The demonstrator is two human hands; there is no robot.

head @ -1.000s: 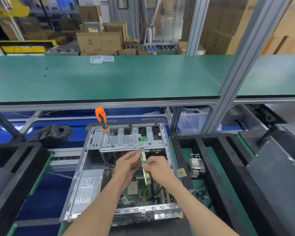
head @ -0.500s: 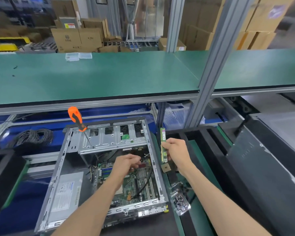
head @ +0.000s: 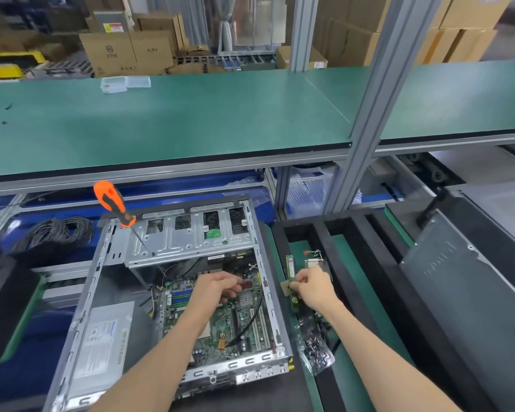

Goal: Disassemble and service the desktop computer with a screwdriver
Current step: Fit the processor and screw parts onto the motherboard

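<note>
the desktop computer case (head: 173, 295) lies open on its side on the low bench, its motherboard (head: 220, 316) facing up and the silver power supply (head: 101, 346) along its left wall. the orange-handled screwdriver (head: 113, 206) stands tilted at the far left of the case, its tip resting on the metal drive cage (head: 191, 239).

the left hand (head: 217, 288) hovers over the middle of the motherboard with its fingers curled in; i cannot tell whether they hold anything. the right hand (head: 312, 286) is just outside the case, to its right, over the green mat (head: 354, 281) of the black tray (head: 318, 230). its fingers pinch a green memory stick (head: 290, 272), held on edge and running near to far, with a small tan square (head: 285, 288) just beside the fingertips.

just beyond the right hand a small heatsink (head: 314, 261) sits on the mat, and nearer the onlooker lies a clear plastic bag of dark small parts (head: 315, 349). a coil of black cable (head: 57, 233) rests to the left of the case. a long green shelf (head: 161, 120) runs across above the bench, with cardboard boxes (head: 125, 52) stacked beyond it.
</note>
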